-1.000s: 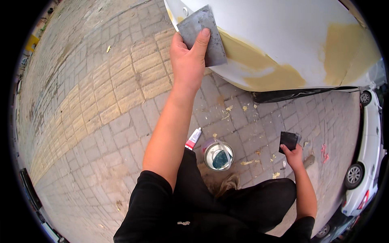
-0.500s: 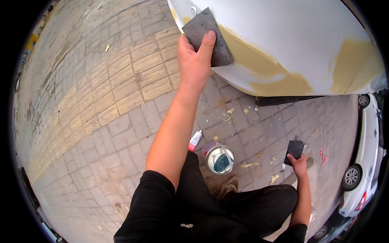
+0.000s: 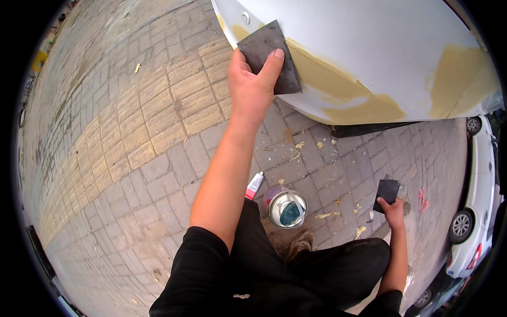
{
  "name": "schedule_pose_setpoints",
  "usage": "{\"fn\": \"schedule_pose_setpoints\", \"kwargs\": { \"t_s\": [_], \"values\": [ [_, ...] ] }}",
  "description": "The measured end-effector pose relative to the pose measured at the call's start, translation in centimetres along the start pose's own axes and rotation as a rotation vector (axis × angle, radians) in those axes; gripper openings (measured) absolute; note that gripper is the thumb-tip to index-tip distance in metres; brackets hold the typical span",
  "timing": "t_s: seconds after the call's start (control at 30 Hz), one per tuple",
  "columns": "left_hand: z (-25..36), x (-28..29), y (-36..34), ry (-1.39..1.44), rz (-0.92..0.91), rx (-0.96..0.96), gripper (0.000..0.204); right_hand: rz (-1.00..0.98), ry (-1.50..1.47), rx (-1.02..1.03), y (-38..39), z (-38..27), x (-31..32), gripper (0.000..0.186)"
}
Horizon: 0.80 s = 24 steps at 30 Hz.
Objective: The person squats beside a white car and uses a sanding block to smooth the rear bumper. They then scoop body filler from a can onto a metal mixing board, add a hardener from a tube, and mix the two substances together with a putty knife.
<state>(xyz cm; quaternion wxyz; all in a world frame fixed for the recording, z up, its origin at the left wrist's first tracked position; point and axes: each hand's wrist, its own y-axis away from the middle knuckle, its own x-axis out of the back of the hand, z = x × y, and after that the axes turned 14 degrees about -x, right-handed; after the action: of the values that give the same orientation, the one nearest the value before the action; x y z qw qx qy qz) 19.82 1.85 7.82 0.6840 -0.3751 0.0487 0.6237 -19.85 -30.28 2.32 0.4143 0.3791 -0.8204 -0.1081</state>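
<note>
My left hand (image 3: 251,84) grips a dark grey square flat plate (image 3: 268,61), thumb on its face, against the lower edge of a white car panel (image 3: 369,37); whether they touch is unclear. Yellowish filler patches (image 3: 457,79) cover parts of that panel. My right hand (image 3: 392,211), low on the right, is closed on a dark spreader plate (image 3: 387,191), with what looks like another piece behind it. Between my arms, a round tin (image 3: 280,214) with a dark teal piece inside stands on the paving beside a white-and-red tube (image 3: 256,182).
Grey pavers (image 3: 158,232) with a band of yellowish ribbed tiles (image 3: 148,127) run under and around me. Yellow scraps (image 3: 360,231) lie scattered near the tin. A parked white car (image 3: 478,179) is at the far right. My crouched legs fill the bottom middle.
Compared with a second ago, my left hand and its plate sit a little lower and further right. My right hand and its plate have shifted slightly right and down.
</note>
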Motion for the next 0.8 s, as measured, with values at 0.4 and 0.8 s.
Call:
{"fn": "schedule_pose_setpoints", "kwargs": {
  "t_s": [0.4,0.8],
  "values": [
    [0.8,-0.7,0.5,0.004,0.054,-0.03,0.035,-0.003,0.09,-0.059,0.0,-1.7,-1.4,0.015],
    [0.9,-0.7,0.2,-0.026,0.061,-0.076,0.034,0.002,0.04,-0.064,-0.1,-0.7,-0.3,0.017]
  ]
}}
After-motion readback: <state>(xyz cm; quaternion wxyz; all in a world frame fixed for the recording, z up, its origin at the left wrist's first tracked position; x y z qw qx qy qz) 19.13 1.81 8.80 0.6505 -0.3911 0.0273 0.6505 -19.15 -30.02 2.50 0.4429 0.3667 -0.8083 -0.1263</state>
